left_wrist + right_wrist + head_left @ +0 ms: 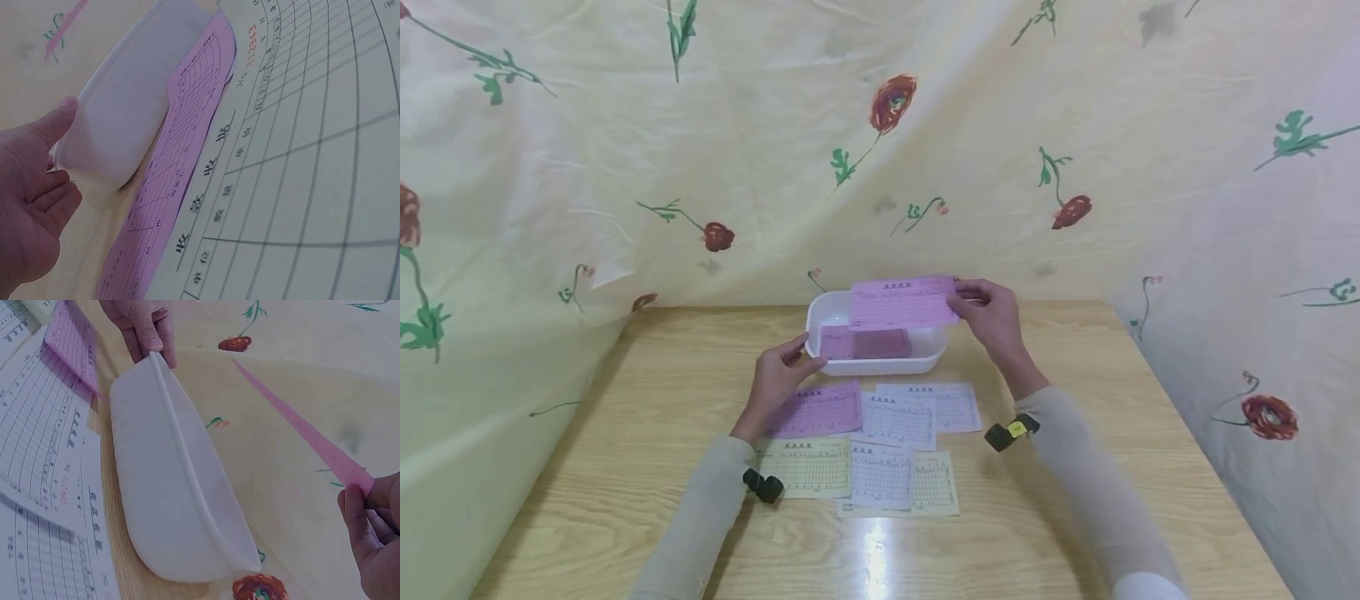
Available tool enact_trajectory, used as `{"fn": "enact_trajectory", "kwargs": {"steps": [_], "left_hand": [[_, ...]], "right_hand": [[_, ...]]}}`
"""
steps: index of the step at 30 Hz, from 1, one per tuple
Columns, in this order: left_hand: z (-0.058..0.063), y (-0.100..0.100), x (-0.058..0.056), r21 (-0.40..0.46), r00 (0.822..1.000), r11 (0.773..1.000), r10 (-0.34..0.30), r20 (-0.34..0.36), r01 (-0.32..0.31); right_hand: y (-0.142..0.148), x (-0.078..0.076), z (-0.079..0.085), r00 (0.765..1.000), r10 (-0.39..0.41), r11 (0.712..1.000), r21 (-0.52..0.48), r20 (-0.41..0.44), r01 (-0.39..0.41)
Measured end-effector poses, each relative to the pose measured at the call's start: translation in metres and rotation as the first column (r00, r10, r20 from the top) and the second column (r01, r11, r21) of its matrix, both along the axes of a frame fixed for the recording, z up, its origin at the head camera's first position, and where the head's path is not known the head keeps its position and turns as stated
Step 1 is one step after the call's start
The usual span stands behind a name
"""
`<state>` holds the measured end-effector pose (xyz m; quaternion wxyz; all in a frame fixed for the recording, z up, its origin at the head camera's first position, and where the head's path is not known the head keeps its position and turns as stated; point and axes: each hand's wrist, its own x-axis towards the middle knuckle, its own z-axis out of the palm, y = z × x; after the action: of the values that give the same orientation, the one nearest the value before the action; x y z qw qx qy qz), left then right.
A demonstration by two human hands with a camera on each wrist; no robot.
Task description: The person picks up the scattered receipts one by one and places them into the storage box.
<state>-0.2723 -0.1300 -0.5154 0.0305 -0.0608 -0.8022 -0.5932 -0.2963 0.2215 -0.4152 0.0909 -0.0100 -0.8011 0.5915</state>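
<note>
A pink receipt slip (pixel 902 303) hangs over a white plastic tub (pixel 880 367), pinched at its right end between the thumb and fingers of my right hand (pixel 992 317). In the right wrist view the raised slip appears nearly edge-on. My left hand (pixel 775 379) holds the tub's left end by the rim, thumb toward the near side and fingers around the corner. Another pink slip (pixel 865 343) lies inside the tub, partly covered by the raised one in the head view.
In front of the tub, printed slips overlap on the wooden table (pixel 1037 517): a pink slip (pixel 827 408), several white slips (pixel 898 419) and yellowish slips (pixel 812 471). Behind the table hangs a flowered cloth (pixel 760 150), which also runs along both sides.
</note>
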Motion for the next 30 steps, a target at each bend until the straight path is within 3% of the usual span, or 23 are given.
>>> {"fn": "enact_trajectory", "kwargs": {"steps": [6,14,30], "left_hand": [[0.001,0.001,-0.001,0.023,1.0,1.0,0.002,0.004,-0.002],[0.0,0.0,-0.001,0.036,1.0,0.999,-0.003,-0.025,0.004],[-0.001,-0.001,-0.001,0.005,1.0,1.0,-0.003,-0.015,0.003]], "right_hand": [[-0.018,-0.012,-0.008,1.0,-0.003,1.0,0.014,0.023,0.003],[-0.042,-0.024,-0.025,0.999,0.005,0.995,0.104,0.036,-0.009],[-0.069,-0.03,-0.039,0.995,0.055,0.98,0.186,0.087,-0.071]]}}
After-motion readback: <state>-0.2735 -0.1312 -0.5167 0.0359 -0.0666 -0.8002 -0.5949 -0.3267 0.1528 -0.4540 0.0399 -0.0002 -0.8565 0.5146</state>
